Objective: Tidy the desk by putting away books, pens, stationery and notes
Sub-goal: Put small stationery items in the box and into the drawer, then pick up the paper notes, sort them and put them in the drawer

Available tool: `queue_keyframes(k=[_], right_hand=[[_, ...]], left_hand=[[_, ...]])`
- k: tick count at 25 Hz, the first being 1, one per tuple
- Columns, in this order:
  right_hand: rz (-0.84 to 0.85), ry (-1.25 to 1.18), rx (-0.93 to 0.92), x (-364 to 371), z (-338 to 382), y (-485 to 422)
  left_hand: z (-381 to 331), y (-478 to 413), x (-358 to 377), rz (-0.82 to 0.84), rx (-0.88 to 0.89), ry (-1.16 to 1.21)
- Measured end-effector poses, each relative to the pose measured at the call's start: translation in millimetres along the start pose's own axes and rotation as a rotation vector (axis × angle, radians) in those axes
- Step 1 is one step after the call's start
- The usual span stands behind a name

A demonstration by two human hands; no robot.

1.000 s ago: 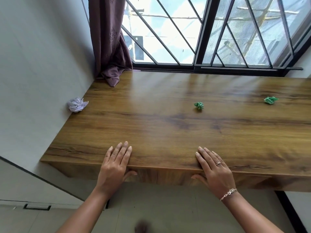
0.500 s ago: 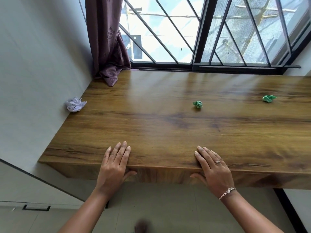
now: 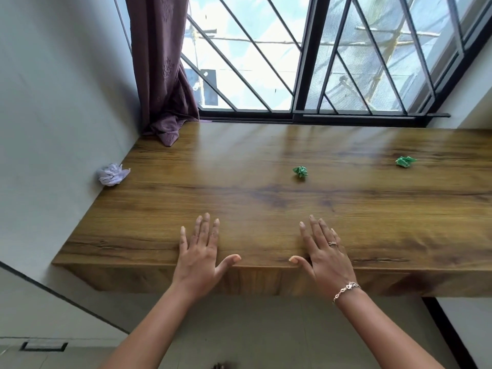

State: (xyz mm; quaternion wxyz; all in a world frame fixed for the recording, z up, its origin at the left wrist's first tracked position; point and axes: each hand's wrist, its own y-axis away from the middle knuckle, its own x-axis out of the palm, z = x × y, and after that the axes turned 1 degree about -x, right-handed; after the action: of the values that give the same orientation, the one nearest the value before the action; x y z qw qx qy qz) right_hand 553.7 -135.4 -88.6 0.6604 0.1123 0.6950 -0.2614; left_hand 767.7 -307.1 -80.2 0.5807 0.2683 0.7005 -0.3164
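Observation:
A wooden desk (image 3: pixel 266 198) runs under a window. On it lie three crumpled paper balls: a pale lilac one (image 3: pixel 113 174) at the left edge against the wall, a green one (image 3: pixel 300 171) near the middle, and a second green one (image 3: pixel 405 161) at the far right. My left hand (image 3: pixel 199 251) and my right hand (image 3: pixel 323 251) hover flat over the desk's front edge, fingers spread, thumbs pointing towards each other. Neither hand holds anything. The right hand wears a ring and a bracelet.
A purple curtain (image 3: pixel 162 75) hangs at the back left corner, its hem resting on the desk. A barred window (image 3: pixel 319 57) lines the back. A grey wall (image 3: pixel 53 129) bounds the desk's left side. Tiled floor (image 3: pixel 253 328) shows below.
Both hands have lifted off the desk's front edge; the thumbs, earlier tucked under the edge, now show above it. The view has shifted slightly.

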Motion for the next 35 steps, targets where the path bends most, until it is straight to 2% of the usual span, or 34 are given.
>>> queue_keyframes(k=[5,8,11,20,29,35], right_hand=[[-0.017,0.024,0.057,-7.1,-6.6,4.2],[-0.092,0.010,0.090,-9.0,-10.4,25.7],[-0.134,0.039,0.154,-15.1,-10.7,50.8],[-0.105,0.054,0.539,-36.8,18.1,155.9],[-0.026,0.061,0.952,-43.6,55.5,313.8],[-0.049,0.075,1.189,-55.8,70.4,406.7]], left_hand=[[-28.4,-13.0,-8.0,0.020,0.086,0.092],[-40.3,-13.3,-1.4,0.029,0.201,0.042],[-51.4,-10.6,2.7,0.072,0.327,0.104],[-83.4,19.2,7.4,0.050,0.672,0.230],[-151.2,95.7,22.6,0.256,1.043,0.317],[-194.8,151.0,26.2,0.372,1.212,0.335]])
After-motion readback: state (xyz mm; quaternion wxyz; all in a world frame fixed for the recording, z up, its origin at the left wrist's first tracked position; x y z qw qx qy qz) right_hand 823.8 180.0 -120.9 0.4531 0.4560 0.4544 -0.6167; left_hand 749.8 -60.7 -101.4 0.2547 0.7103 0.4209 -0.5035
